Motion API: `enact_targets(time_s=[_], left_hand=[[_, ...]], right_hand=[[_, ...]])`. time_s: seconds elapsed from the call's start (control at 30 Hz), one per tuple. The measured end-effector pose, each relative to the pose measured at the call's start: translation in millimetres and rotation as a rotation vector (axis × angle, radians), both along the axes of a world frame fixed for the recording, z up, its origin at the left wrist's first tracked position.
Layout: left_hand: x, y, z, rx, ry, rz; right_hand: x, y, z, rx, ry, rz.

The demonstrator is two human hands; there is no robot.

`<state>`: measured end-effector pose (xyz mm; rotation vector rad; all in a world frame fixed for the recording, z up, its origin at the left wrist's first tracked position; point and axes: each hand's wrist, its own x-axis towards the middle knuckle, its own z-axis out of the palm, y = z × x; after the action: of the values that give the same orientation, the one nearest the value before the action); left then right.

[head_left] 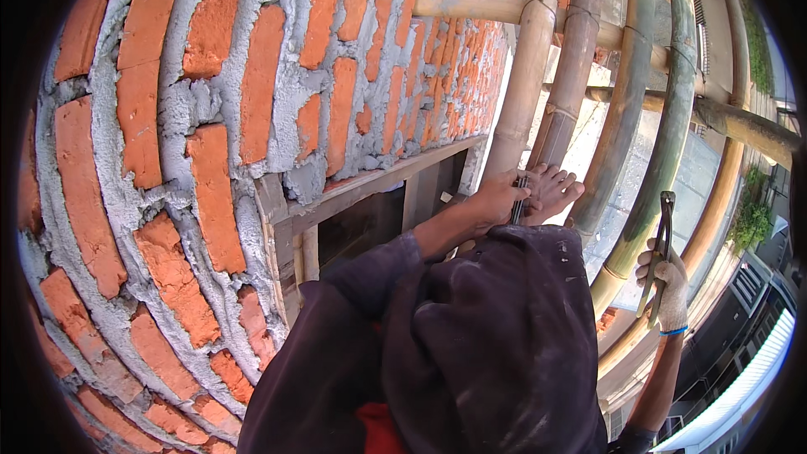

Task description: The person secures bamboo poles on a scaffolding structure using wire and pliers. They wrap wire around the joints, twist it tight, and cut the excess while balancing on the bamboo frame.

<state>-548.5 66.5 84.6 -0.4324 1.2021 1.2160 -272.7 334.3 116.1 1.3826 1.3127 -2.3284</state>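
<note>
My bare left hand (pixel 498 198) is closed round a small bundle of thin dark wires (pixel 519 200), held just beside my bare foot (pixel 551 189). The foot rests on the bamboo poles, its toes spread. Out to the right, my right hand (pixel 670 286) wears a pale knitted glove with a blue cuff edge. It grips a pair of dark metal pincers (pixel 666 223), the head pointing up and away from me. Dark trousers (pixel 496 319) of my bent leg fill the lower middle and hide part of the poles below.
A rough brick wall (pixel 214 193) with grey mortar rises on the left, with a wooden-framed opening (pixel 361 223) in it. Upright-looking bamboo poles (pixel 618 118) run side by side, tied to a cross pole (pixel 475 8). Far below right are green plants (pixel 746 219) and a pale roof edge (pixel 748 395).
</note>
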Motion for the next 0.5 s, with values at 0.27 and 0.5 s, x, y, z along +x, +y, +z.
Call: enact_targets(time_s=[0.27,0.5], left_hand=[[0.7,-12.4,-14.5,-0.011,0.044,0.159],[-7.4,-20.0,-6.6,-0.019,0.03,0.178]], right_hand=[[23.1,7.6,-2.8,0.072,-0.012,-0.059],[-1.3,2.9,7.3,0.312,-0.102,0.07]])
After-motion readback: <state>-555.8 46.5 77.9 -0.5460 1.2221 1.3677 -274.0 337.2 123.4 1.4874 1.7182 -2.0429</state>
